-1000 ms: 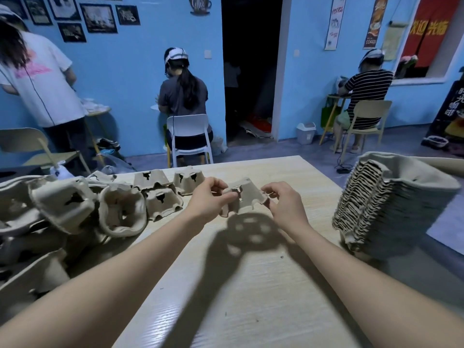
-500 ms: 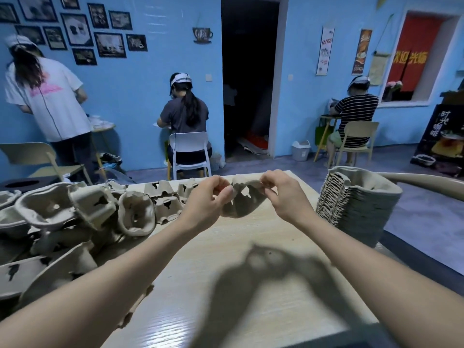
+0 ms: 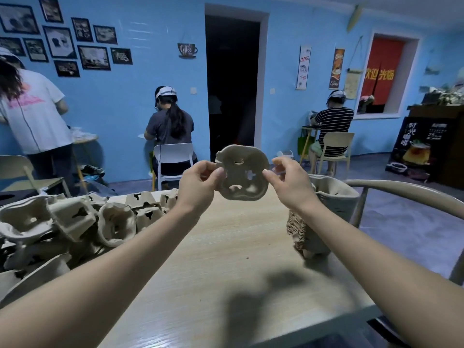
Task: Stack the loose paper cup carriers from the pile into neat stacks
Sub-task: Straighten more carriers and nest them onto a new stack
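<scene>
This looks like a small café used as a workroom. The walls are painted bright blue. A cup-shaped "Coffee" sign (image 3: 187, 50) hangs upper centre beside a dark doorway (image 3: 232, 84), and framed photos (image 3: 60, 41) cluster at upper left. Two narrow coffee banners (image 3: 319, 67) hang right of the doorway, next to a red curtain (image 3: 380, 74) with yellow characters. A black menu board (image 3: 418, 144) picturing a drink stands at far right. Three people (image 3: 170, 124) work at small tables along the wall, two of them seated on plain chairs (image 3: 174, 156). In the foreground, a pale wooden tabletop (image 3: 226, 247) carries a pile (image 3: 62, 227) of pulp cup carriers at left and a stack (image 3: 324, 209) at right.
</scene>
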`<action>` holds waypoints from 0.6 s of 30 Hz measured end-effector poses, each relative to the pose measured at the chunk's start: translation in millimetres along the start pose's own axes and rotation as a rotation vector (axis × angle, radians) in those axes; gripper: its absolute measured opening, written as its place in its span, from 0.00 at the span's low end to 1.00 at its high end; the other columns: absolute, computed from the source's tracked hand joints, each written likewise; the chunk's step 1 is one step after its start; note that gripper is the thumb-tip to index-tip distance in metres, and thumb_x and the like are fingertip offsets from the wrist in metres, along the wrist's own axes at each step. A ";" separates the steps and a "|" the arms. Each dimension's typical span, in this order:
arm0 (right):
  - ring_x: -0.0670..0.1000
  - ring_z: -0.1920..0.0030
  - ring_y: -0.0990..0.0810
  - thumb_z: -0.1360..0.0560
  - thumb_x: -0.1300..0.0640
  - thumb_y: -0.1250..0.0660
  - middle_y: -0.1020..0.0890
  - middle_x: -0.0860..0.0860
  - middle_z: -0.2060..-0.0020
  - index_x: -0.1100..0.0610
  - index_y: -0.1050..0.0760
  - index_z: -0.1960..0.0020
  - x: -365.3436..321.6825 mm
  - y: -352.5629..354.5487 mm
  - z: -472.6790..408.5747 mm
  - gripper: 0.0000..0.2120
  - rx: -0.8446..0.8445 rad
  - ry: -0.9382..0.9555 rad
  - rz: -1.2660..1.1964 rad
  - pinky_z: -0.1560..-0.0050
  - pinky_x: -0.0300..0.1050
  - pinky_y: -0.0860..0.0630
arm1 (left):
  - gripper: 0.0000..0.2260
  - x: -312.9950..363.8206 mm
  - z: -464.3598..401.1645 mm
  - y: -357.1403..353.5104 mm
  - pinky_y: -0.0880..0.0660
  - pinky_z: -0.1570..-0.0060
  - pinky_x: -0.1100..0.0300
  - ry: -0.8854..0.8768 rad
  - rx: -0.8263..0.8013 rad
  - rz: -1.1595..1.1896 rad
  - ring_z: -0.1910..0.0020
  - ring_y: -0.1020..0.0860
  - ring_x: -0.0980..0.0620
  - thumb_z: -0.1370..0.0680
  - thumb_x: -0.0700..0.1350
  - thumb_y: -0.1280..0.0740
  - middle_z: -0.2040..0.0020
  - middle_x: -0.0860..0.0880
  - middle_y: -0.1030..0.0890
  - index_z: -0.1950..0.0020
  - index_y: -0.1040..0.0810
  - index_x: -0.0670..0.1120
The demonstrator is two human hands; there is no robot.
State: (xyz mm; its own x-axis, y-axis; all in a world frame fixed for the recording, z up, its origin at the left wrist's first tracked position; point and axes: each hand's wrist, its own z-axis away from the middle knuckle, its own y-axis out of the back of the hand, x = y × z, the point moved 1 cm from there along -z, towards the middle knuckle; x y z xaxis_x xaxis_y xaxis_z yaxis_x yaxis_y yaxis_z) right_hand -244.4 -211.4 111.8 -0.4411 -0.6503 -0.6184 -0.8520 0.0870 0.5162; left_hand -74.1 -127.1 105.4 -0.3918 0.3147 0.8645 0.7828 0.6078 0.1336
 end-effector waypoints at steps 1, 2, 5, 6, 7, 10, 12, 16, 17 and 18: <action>0.48 0.53 0.26 0.23 0.53 0.36 0.25 0.51 0.50 0.59 0.29 0.37 2.3 5.0 0.7 0.17 0.000 -0.029 0.003 0.52 0.42 0.30 | 0.07 3.5 -0.6 -7.0 0.30 0.72 0.67 0.034 -0.003 0.076 0.66 0.24 0.52 0.22 0.41 0.34 0.65 0.47 0.22 0.60 0.24 0.46; 0.49 0.52 0.25 0.23 0.53 0.36 0.24 0.50 0.51 0.59 0.29 0.38 4.0 10.5 1.2 0.15 0.007 -0.050 0.005 0.52 0.43 0.29 | 0.07 7.8 -0.5 -14.8 0.28 0.69 0.67 0.061 -0.017 0.147 0.66 0.23 0.54 0.22 0.40 0.35 0.64 0.47 0.22 0.60 0.24 0.45; 0.52 0.52 0.22 0.24 0.56 0.35 0.21 0.51 0.53 0.58 0.26 0.43 9.5 29.3 -1.7 0.11 0.070 -0.112 0.003 0.50 0.48 0.24 | 0.07 17.6 -2.7 -38.7 0.26 0.68 0.69 0.095 -0.074 0.228 0.71 0.23 0.60 0.22 0.38 0.35 0.64 0.47 0.22 0.60 0.24 0.44; 0.52 0.52 0.21 0.24 0.57 0.34 0.20 0.52 0.54 0.58 0.26 0.44 12.0 36.1 -3.3 0.10 0.094 -0.138 -0.003 0.49 0.50 0.23 | 0.06 19.4 -4.1 -46.7 0.24 0.64 0.66 0.100 -0.082 0.236 0.68 0.21 0.58 0.22 0.38 0.35 0.63 0.46 0.21 0.59 0.24 0.44; 0.53 0.53 0.21 0.25 0.57 0.34 0.20 0.53 0.54 0.58 0.26 0.45 15.1 42.6 -4.9 0.09 0.119 -0.163 -0.012 0.49 0.52 0.22 | 0.04 20.8 -5.8 -53.7 0.21 0.58 0.60 0.098 -0.082 0.222 0.63 0.20 0.54 0.23 0.39 0.34 0.61 0.45 0.20 0.57 0.24 0.43; 0.53 0.54 0.21 0.25 0.58 0.34 0.21 0.52 0.57 0.58 0.26 0.47 25.7 62.1 -6.5 0.07 0.188 -0.230 -0.001 0.50 0.51 0.23 | 0.07 28.3 -7.7 -72.8 0.22 0.48 0.53 0.049 -0.093 0.114 0.54 0.22 0.50 0.25 0.39 0.31 0.55 0.48 0.20 0.48 0.26 0.45; 0.52 0.55 0.22 0.24 0.58 0.34 0.21 0.52 0.58 0.59 0.25 0.48 33.4 73.9 -6.1 0.07 0.232 -0.263 0.015 0.53 0.48 0.25 | 0.11 36.0 -7.0 -86.4 0.23 0.47 0.55 -0.018 -0.130 0.052 0.53 0.22 0.51 0.25 0.38 0.31 0.53 0.48 0.21 0.44 0.26 0.45; 0.49 0.56 0.24 0.23 0.56 0.35 0.20 0.51 0.56 0.59 0.22 0.48 51.0 92.1 -5.2 0.08 0.306 -0.332 0.043 0.58 0.42 0.31 | 0.12 46.1 -6.3 -116.8 0.23 0.44 0.52 -0.080 -0.165 -0.042 0.52 0.20 0.51 0.27 0.38 0.29 0.53 0.48 0.18 0.43 0.21 0.41; 0.50 0.56 0.24 0.24 0.56 0.35 0.19 0.52 0.54 0.59 0.21 0.47 55.5 95.9 -4.9 0.09 0.320 -0.348 0.040 0.58 0.42 0.31 | 0.11 47.7 -5.7 -123.8 0.23 0.43 0.52 -0.074 -0.168 -0.047 0.51 0.20 0.51 0.27 0.38 0.29 0.53 0.48 0.18 0.45 0.20 0.42; 0.50 0.56 0.23 0.24 0.56 0.35 0.18 0.52 0.53 0.58 0.20 0.47 59.9 99.5 -5.0 0.09 0.329 -0.362 0.039 0.58 0.42 0.31 | 0.11 48.7 -6.0 -130.6 0.23 0.44 0.53 -0.067 -0.174 -0.038 0.51 0.19 0.51 0.27 0.39 0.29 0.53 0.48 0.17 0.46 0.19 0.42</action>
State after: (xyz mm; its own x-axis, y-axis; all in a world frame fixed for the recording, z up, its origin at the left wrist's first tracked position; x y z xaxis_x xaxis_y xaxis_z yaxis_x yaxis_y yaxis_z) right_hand -354.2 -245.4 129.1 -0.4940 -0.3432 -0.7989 -0.8513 0.3777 0.3642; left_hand -192.5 -195.6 132.9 -0.4498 0.3456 0.8236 0.8363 0.4866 0.2526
